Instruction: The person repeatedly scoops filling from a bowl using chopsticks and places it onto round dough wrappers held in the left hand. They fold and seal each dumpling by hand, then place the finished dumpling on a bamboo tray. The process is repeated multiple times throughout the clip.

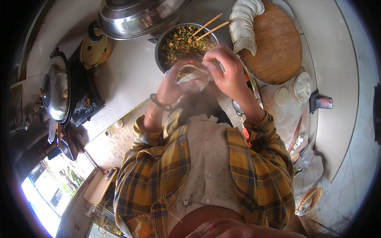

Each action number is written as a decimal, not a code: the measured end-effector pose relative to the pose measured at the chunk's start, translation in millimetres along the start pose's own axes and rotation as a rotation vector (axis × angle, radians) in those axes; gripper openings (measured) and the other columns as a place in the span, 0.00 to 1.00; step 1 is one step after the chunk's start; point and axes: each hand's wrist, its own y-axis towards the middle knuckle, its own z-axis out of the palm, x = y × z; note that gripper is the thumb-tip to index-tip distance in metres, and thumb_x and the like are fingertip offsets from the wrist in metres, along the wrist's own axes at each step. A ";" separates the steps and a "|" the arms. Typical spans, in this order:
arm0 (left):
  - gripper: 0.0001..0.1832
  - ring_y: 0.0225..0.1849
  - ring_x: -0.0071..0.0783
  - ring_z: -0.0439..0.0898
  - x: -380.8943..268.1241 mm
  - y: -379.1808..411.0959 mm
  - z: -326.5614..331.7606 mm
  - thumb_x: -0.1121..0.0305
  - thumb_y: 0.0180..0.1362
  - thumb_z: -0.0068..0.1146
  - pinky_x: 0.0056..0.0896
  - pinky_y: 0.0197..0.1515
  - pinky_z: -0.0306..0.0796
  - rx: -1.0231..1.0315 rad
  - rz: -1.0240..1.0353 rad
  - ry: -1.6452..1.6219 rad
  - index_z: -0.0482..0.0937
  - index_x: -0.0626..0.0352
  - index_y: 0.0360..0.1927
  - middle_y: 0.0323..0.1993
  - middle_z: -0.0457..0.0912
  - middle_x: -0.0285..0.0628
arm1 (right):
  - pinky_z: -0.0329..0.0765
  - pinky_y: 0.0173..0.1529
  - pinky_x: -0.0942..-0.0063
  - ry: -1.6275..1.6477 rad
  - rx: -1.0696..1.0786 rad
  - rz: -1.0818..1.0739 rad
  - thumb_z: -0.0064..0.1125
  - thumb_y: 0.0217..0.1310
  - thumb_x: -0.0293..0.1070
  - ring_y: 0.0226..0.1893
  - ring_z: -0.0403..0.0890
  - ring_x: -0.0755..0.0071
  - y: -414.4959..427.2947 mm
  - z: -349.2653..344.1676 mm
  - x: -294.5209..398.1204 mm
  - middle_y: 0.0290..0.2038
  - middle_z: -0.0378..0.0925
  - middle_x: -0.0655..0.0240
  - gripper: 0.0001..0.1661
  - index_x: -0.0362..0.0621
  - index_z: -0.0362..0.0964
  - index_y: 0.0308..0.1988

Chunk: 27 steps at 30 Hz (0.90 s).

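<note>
A thin, pale dough wrapper [193, 78] is held curved in my left hand [174, 81], and some of it hangs below the fingers. My right hand [226, 70] is raised beside it, thumb and forefinger pinched together near the wrapper's upper right edge; whether they grip dough is not clear. Just beyond both hands is a metal bowl [157, 53] of chopped vegetable filling [178, 41], with two wooden chopsticks [209, 25] standing in it. At the upper right, a row of folded dumplings [242, 28] overlaps along the left edge of a round wooden board [273, 44].
Round dough wrappers [303, 87] and a wooden rolling pin [294, 135] lie on the floured surface at right. A large lidded steel pot [140, 20] stands behind the bowl. At left are a lidded wok [56, 89] and an enamel lidded pot [94, 49].
</note>
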 end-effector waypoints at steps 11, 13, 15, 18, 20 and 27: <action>0.28 0.50 0.31 0.82 -5.3 5.2 6.3 0.71 0.54 0.68 0.35 0.53 0.75 -0.007 0.091 0.076 0.72 0.63 0.58 0.47 0.83 0.43 | 0.73 0.43 0.63 -0.257 0.132 -0.121 0.67 0.51 0.31 0.39 0.75 0.61 -5.3 -6.0 23.9 0.37 0.71 0.67 0.10 0.43 0.80 0.36; 0.27 0.49 0.32 0.82 -3.8 5.9 5.7 0.73 0.54 0.67 0.35 0.52 0.75 0.001 0.093 0.104 0.72 0.63 0.58 0.47 0.83 0.45 | 0.73 0.44 0.62 -0.295 0.136 -0.133 0.67 0.51 0.31 0.39 0.75 0.61 -4.2 -6.0 26.2 0.37 0.71 0.67 0.09 0.43 0.80 0.35; 0.27 0.48 0.35 0.84 -0.6 6.9 5.3 0.72 0.54 0.67 0.35 0.51 0.76 -0.001 0.119 0.132 0.72 0.63 0.58 0.47 0.84 0.46 | 0.72 0.45 0.62 -0.324 0.142 -0.131 0.67 0.50 0.31 0.39 0.75 0.62 -1.7 -6.7 30.9 0.37 0.71 0.67 0.08 0.43 0.78 0.33; 0.27 0.46 0.38 0.85 -3.2 8.2 4.4 0.68 0.54 0.66 0.35 0.50 0.76 0.058 0.091 0.162 0.73 0.63 0.58 0.46 0.84 0.48 | 0.72 0.46 0.62 -0.324 0.209 -0.148 0.66 0.51 0.31 0.39 0.75 0.62 -1.6 -8.2 29.8 0.36 0.70 0.68 0.07 0.43 0.76 0.30; 0.28 0.45 0.41 0.86 -2.3 5.9 4.9 0.65 0.54 0.66 0.35 0.49 0.77 0.083 0.064 0.167 0.73 0.63 0.58 0.46 0.84 0.50 | 0.72 0.45 0.63 -0.320 0.247 -0.133 0.66 0.51 0.31 0.39 0.75 0.62 -0.5 -7.4 29.2 0.35 0.70 0.68 0.07 0.44 0.75 0.29; 0.37 0.52 0.36 0.82 -13.0 3.7 6.7 0.67 0.54 0.69 0.37 0.55 0.74 0.054 0.025 0.060 0.67 0.62 0.66 0.51 0.82 0.47 | 0.75 0.40 0.66 -0.037 0.137 -0.011 0.72 0.46 0.29 0.37 0.76 0.60 -1.1 -6.7 17.4 0.37 0.72 0.67 0.11 0.44 0.74 0.29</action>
